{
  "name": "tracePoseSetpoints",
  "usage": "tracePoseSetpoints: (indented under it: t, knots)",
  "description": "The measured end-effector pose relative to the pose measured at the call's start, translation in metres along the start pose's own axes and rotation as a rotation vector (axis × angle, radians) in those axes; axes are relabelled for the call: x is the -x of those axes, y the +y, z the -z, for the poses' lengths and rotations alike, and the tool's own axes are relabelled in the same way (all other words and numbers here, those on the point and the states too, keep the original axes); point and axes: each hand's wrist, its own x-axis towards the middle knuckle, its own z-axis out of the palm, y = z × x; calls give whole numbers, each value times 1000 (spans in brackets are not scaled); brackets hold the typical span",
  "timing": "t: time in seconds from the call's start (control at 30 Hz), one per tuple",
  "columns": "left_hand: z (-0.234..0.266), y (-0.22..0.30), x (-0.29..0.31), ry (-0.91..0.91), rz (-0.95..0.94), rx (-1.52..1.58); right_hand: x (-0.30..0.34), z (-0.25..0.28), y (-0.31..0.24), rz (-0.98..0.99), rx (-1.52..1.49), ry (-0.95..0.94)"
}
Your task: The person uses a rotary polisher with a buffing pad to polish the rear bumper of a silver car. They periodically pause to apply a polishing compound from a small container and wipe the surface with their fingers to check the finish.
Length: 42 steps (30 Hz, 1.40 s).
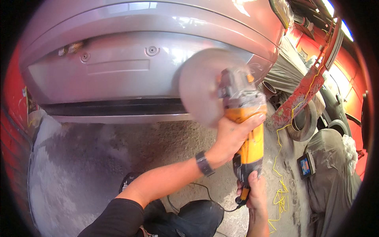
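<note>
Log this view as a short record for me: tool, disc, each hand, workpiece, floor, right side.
Tool: yellow-and-dark-grey handheld power polisher
Disc: large round pale disc, motion-blurred; contact with the car unclear
Left hand: around the tool's front body; black wristband on that wrist
Right hand: gripping the tool's rear end
Workpiece: silver painted car rear
Floor: thin yellow cord, tangled near the right hand
Right side: grey draped cloth, dark round tyre
</note>
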Motion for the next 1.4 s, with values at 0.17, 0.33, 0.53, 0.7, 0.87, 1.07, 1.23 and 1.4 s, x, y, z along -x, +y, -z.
tracePoseSetpoints:
  t: [0.17,0.33,0.53,0.7,0.87,1.07,1.23,1.4]
  knots:
    - [3,-3,-7,1,-42,-2,-4,3,4,13,42,-9]
    - [41,-18,30,151,-112,-116,-4,-15,63,-46,-17,-93]
    - [125,4,86,182,-165,-272,-20,-74,104,-15,78,-383]
    - [185,63,150,371,-179,-210,-30,-154,98,134,63,-559]
    - [189,86,167,493,-357,-98,-46,-179,96,119,322,-732]
    - [177,47,137,340,-192,-273,-38,-139,119,122,-6,-557]
    - [139,-6,95,168,-78,-368,-26,-82,155,-53,-45,-371]
    - [105,-35,60,138,-183,-329,-24,-58,171,-16,-140,-194]
